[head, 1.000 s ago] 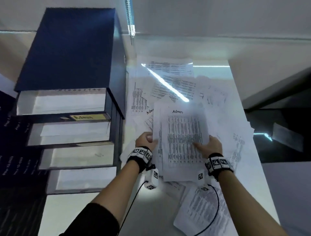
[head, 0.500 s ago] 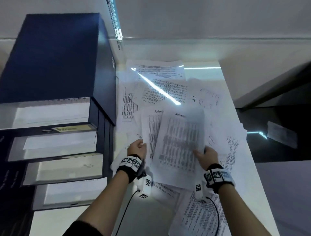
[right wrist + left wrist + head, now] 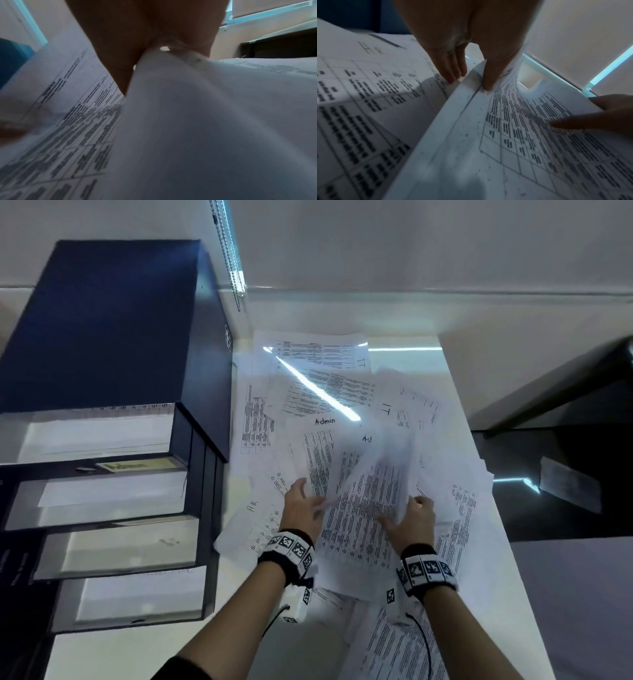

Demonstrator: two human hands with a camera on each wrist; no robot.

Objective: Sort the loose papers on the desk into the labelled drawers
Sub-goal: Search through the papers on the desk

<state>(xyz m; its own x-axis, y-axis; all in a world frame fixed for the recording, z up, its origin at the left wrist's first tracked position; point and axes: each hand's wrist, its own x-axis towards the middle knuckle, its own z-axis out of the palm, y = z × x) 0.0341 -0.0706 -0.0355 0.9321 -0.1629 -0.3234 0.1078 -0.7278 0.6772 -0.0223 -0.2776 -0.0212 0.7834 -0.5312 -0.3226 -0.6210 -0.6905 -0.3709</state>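
Scanning from the left, I see the drawer unit [image 3: 113, 392] standing at the desk's left end with four drawers pulled out in steps. Each holds white paper already; the top drawer [image 3: 92, 436] sits above a yellow tag that I read, blurred, as Admin. So some filing looks done, though I cannot tell how many sheets each drawer holds.

Just right of the unit an AR sheet [image 3: 255, 525] lies at the edge of the pile. My left hand [image 3: 303, 513] is over it with fingers straight; in the left wrist view the fingertips [image 3: 452, 75] press flat on the paper below while the thumb lies on the near edge of a lifted sheet [image 3: 363, 508]. That sheet is headed "Ad", the rest blurred, so I judge it Admin.

My right hand [image 3: 416, 522] pinches the sheet's right edge, thumb on the printed face and fingers curled beneath.

Beyond and to the right the loose papers [image 3: 322, 385] cover most of the desk [image 3: 404, 350], with another Admin page and two marked IT among them. By my reckoning most of the sorting remains.
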